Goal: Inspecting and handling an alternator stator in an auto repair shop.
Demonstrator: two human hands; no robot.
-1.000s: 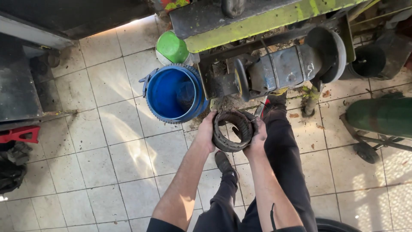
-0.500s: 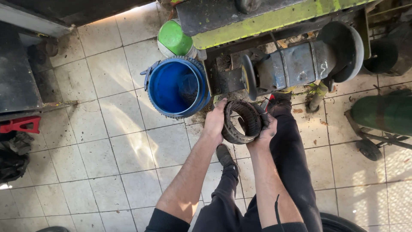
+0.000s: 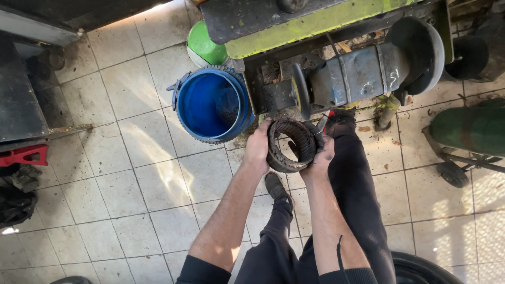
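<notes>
Dark ring part held in both of your hands, over tiled floor.

Your left hand (image 3: 258, 148) and right hand (image 3: 322, 156) clamp fingers on the grimy black ribbed ring (image 3: 291, 145), tilted, hollow centre showing. Beyond: bench grinder (image 3: 352, 73), blue bucket (image 3: 209, 105) just left.

ahead: bench grinder (image 3: 347, 79) blocks | ahead-left: blue bucket (image 3: 210, 105) close | left: tiled floor (image 3: 121, 173) open

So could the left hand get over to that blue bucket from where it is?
Probably yes: the left hand grips the dark ring close beside the blue bucket, with nothing between them, though it would have to let go first.
</notes>
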